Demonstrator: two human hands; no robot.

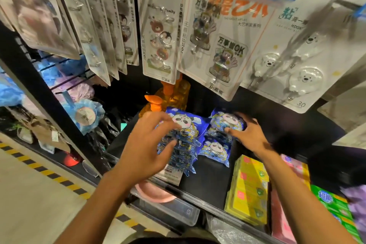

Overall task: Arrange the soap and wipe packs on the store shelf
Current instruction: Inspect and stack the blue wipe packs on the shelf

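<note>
Blue panda-print wipe packs lie on the black shelf (210, 180). One bundle of them (186, 137) stands on its edge in the middle. My left hand (146, 144) hovers in front of that bundle with its fingers spread and loosely bent, holding nothing. To the right, my right hand (247, 133) grips the top pack (227, 121) of a small pile, thumb on its front face. Another pack (215, 148) lies just below it. Yellow soap boxes (249, 190) are stacked at the shelf's front right.
Orange pump bottles (170, 97) stand behind the wipe packs. Hook cards (221, 45) hang low over the shelf from above. Pink packs (293, 166) and green boxes (332, 206) sit right of the yellow ones. Blue bath poufs (87, 115) hang at left. A clear tray (170, 208) sits on the shelf below.
</note>
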